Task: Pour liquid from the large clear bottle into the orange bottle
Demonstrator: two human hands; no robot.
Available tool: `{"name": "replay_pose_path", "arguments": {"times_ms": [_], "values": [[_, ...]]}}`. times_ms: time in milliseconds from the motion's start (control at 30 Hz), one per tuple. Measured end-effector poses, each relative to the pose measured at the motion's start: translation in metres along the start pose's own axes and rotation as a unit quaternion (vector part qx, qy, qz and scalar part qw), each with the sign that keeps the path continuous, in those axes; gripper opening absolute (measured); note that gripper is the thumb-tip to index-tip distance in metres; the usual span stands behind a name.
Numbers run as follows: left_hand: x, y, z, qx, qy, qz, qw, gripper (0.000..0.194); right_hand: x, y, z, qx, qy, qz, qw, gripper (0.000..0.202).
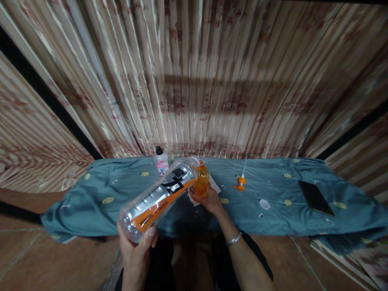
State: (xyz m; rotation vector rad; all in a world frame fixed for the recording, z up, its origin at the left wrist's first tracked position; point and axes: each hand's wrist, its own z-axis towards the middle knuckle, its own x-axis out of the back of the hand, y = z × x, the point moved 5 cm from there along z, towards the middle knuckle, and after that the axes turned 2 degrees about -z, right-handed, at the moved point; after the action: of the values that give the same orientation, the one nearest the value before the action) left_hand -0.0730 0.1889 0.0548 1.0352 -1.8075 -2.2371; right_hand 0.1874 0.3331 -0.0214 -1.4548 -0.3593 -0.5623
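Note:
My left hand [138,244] grips the base of a large clear plastic bottle [157,200] with an orange and silver label. The bottle is tilted, its neck end up and to the right, close to an orange translucent bottle [201,180]. Around the lower part of that orange bottle my right hand [207,199] is closed. Whether the two mouths touch I cannot tell. An orange pump top [240,182] with a pale tube lies on the cloth to the right. Some white paper [214,184] shows partly behind my right hand.
A blue-green patterned cloth [257,218] covers the low table. A white and pink bottle with a black cap [161,161] stands at the back. On the right lie a dark flat object [315,197] and a white disc [264,204]. Striped curtains [194,81] hang behind.

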Motion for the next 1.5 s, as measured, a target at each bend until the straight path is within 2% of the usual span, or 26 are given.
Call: {"name": "replay_pose_path", "arguments": {"times_ms": [100, 267, 467, 833, 1100, 1267, 1500], "values": [[0.003, -0.002, 0.000, 0.010, 0.015, -0.001, 1.000, 0.079, 0.000, -0.002, -0.001, -0.037, -0.018, -0.003, 0.999, 0.066], [0.002, -0.004, -0.001, 0.009, 0.014, -0.005, 1.000, 0.078, 0.000, -0.003, -0.001, -0.051, -0.015, -0.008, 0.999, 0.065], [0.000, -0.003, -0.003, 0.003, 0.016, -0.010, 1.000, 0.079, -0.006, 0.005, 0.000, -0.039, -0.015, 0.003, 0.999, 0.066], [0.003, -0.001, 0.001, -0.003, 0.001, 0.000, 1.000, 0.087, 0.006, -0.007, -0.001, -0.031, -0.019, 0.009, 0.999, 0.059], [0.001, 0.000, 0.003, -0.002, 0.006, -0.008, 1.000, 0.092, 0.003, -0.005, -0.001, -0.044, -0.024, -0.008, 0.999, 0.062], [0.004, -0.001, 0.004, -0.006, 0.011, -0.014, 1.000, 0.095, 0.002, -0.001, -0.001, -0.048, -0.005, -0.007, 0.999, 0.060], [0.006, -0.001, 0.001, -0.013, 0.016, 0.001, 1.000, 0.101, 0.006, -0.005, -0.002, -0.032, -0.027, 0.015, 0.999, 0.064]]}}
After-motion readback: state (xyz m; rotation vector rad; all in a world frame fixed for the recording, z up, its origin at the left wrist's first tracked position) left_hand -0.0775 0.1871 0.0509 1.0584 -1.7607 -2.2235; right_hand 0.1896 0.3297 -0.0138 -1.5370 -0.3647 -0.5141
